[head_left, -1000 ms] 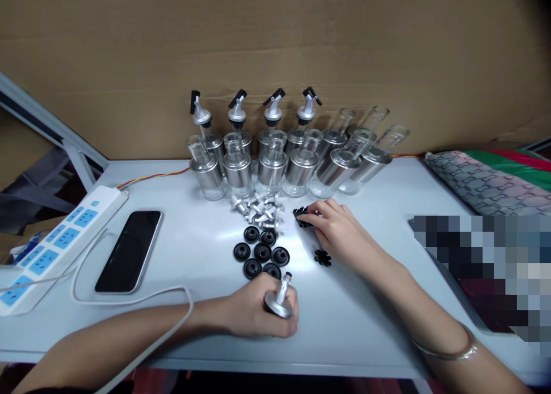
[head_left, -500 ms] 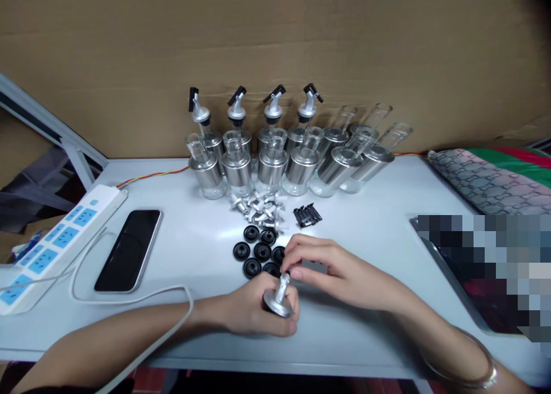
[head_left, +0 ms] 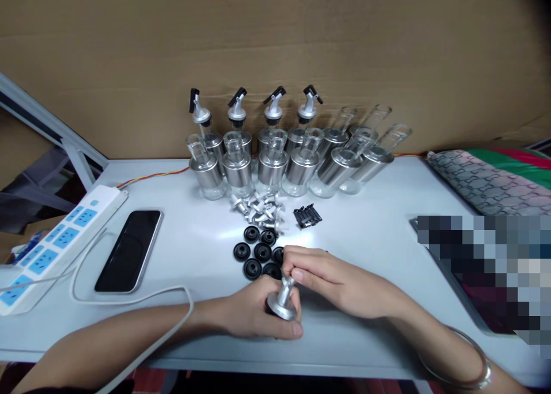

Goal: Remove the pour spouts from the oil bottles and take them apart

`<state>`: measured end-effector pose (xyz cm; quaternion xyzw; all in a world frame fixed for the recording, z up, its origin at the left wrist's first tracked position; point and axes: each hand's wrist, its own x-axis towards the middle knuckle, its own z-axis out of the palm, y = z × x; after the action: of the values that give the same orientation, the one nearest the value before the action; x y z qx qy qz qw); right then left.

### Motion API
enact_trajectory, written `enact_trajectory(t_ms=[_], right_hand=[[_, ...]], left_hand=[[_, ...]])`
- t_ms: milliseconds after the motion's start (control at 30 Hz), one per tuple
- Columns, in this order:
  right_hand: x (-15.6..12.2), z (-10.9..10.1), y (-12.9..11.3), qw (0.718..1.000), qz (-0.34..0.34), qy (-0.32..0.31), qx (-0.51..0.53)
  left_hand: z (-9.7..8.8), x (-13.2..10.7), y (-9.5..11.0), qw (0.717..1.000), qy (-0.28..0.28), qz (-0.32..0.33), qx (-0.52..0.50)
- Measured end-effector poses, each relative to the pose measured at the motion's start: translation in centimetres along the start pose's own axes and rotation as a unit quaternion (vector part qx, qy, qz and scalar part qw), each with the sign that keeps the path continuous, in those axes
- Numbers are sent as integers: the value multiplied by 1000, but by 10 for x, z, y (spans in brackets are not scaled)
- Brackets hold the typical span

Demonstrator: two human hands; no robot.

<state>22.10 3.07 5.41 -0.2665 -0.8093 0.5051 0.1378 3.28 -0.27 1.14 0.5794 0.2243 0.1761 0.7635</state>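
Note:
My left hand [head_left: 258, 311] is wrapped round a silver bottle pourer [head_left: 284, 301], its flange facing up and its narrow spout tilted toward my right hand. My right hand [head_left: 322, 276] has thumb and fingers pinched together at the spout's tip; whatever is between them is hidden. Just beyond my hands lie several round black stoppers [head_left: 262, 252], one partly covered by my right fingers. Behind those is a heap of silver pourer spouts [head_left: 260, 209], with a small pile of black levers [head_left: 307, 215] to its right.
Glass bottles with steel sleeves [head_left: 272, 167] stand in rows at the back, several with lever pourers [head_left: 274, 110] fitted. To the left are a phone [head_left: 128, 250], a power strip [head_left: 64, 242] and a white cable [head_left: 172, 325]. A dark-screened device [head_left: 456, 285], partly pixelated, lies right.
My right fingers have curled tighter round the spout's tip, covering the black bit that showed there. My left hand and the pourer have shifted slightly right and toward me.

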Motion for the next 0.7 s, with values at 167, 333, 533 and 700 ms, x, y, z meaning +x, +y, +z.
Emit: enact_trajectory(t_ms=[167,333,533,700], right_hand=[[1,3,-1,1000,0,20,4],[3,7,0,999,2,50,-12],[2,5,2,998,61,33,3],[-3,-8,7,992,113,24,51]], left_hand=[[0,1,-1,1000,16,-19,-18],[0,3,-1,999,32,-29,-21],[3,2,-3,998,42,-38,-35],[5,1,-3,997,47,-40,-54]])
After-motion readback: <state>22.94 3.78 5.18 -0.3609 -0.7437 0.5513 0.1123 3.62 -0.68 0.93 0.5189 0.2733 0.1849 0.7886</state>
